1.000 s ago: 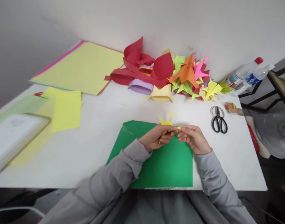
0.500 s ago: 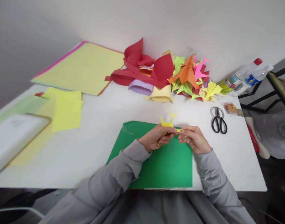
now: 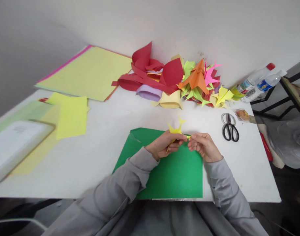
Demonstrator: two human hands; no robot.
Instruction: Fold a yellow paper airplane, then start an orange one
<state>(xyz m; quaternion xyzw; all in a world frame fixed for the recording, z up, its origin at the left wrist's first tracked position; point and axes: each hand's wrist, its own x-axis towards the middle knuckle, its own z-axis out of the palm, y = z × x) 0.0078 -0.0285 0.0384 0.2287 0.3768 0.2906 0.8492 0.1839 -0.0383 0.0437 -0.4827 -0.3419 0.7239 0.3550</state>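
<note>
Between my two hands is a yellow origami figure (image 3: 175, 129) with several pointed folds, held above a green sheet (image 3: 174, 177). My left hand (image 3: 166, 144) is closed around its body, with points sticking up past the thumb and another tip showing below the fingers. On the other side, my right hand (image 3: 204, 146) pinches a small yellow end of the paper between thumb and fingertips. The fingers hide much of the figure's middle.
Black-handled scissors (image 3: 230, 129) lie to the right. Folded paper figures (image 3: 196, 80) and red paper shapes (image 3: 140, 77) are heaped along the wall, near two bottles (image 3: 258, 82). At the left are large sheets (image 3: 86, 70), yellow paper (image 3: 72, 116) and a white box (image 3: 19, 144).
The camera view has shifted very slightly. Both hands keep the same hold on the yellow origami figure, with almost no visible movement.
</note>
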